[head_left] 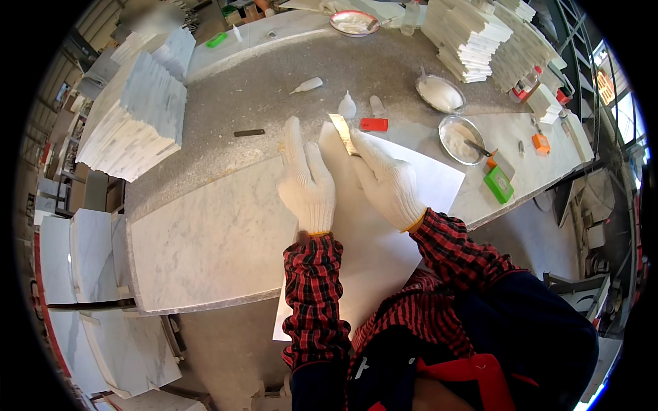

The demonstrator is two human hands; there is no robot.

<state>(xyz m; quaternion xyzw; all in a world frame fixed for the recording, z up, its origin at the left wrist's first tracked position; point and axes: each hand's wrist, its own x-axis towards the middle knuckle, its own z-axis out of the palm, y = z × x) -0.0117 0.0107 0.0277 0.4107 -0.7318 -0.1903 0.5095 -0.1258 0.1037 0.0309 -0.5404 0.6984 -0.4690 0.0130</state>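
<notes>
Both of my hands wear white knit gloves. A smooth white slab (363, 267) lies at a slant across the table edge, its near corner overhanging toward me. My left hand (308, 188) lies along its left edge with the fingers stretched out straight, gripping nothing. In my right hand (389, 183) is a flat, shiny metal blade (341, 133), like a scraper, pinched near the slab's far edge. Just beyond stand a white squeeze bottle (347, 105) and a small red box (374, 125). A dark flat bar (249, 133) rests farther left.
A larger marble slab (205, 240) covers the table's near left. Tile stacks (133, 113) rise at left and others (466, 38) at far right. To the right are bowls of white powder or paste (460, 139), a green box (498, 184) and a plastic bottle (526, 84).
</notes>
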